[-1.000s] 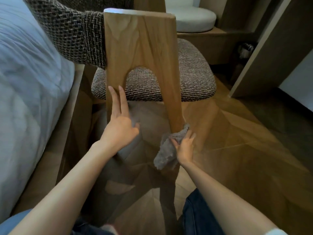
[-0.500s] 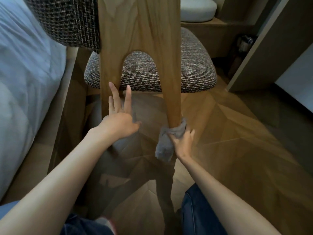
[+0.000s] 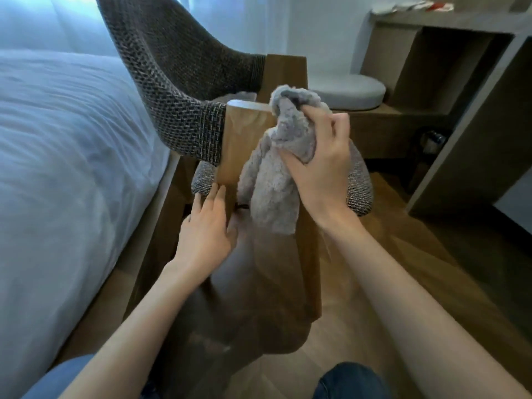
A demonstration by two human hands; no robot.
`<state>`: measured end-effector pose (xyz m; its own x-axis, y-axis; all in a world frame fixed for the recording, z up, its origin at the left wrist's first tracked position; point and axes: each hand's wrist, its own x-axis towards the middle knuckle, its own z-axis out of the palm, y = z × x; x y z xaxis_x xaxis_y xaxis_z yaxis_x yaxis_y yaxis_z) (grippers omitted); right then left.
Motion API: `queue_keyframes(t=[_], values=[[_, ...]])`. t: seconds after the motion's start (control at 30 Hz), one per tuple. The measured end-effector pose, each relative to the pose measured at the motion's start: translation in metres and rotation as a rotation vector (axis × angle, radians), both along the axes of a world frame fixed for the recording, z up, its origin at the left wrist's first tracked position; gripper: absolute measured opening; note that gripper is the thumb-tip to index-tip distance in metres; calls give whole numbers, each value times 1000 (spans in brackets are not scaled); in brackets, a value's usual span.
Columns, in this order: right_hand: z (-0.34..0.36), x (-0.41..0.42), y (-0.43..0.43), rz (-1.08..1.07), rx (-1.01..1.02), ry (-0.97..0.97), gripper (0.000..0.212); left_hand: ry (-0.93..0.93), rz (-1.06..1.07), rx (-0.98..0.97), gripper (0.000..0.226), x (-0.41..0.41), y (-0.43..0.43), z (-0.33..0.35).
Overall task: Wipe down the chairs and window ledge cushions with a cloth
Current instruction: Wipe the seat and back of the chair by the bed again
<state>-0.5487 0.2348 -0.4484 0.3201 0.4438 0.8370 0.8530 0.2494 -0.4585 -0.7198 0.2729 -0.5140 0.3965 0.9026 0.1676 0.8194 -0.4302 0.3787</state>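
Head view is showing the right hand (image 3: pixel 319 168) bunching the grey cloth (image 3: pixel 270 185) in curled fingers and thumb and pressing it against the upper wooden back panel (image 3: pixel 244 131) of the chair (image 3: pixel 359 180). The left hand (image 3: pixel 205 231), at seven o'clock from it, is lying with straight fingers flat on the panel's left leg. The step in hand is looking like wiping the chair's frame; the next move is probably calling for a firm drag toward the woven backrest (image 3: pixel 178 90) at ten o'clock, with the pale window ledge cushion (image 3: pixel 348 92) waiting well apart at one o'clock.
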Motion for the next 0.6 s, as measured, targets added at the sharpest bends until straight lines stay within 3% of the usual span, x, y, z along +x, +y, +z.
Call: queue_keyframes(t=[0.2, 0.3, 0.37, 0.47, 0.53, 0.6], values=[[32, -39, 21, -38, -267, -404, 70, -270, 34, 32, 72, -12, -3, 22], [20, -51, 23, 49, -325, -434, 77, -332, 58, -44, 72, -21, 1, 24], [16, -49, 20, 255, -388, -342, 77, -444, 33, -169, 74, -27, 7, 24], [18, -42, 12, 547, -464, -26, 64, -697, -87, -303, 89, -28, 9, 29], [21, -36, 6, 631, -490, 159, 57, -862, -151, -282, 98, -22, 7, 35], [24, -30, -1, 638, -523, 208, 51, -1032, -171, -234, 97, -14, 6, 39]])
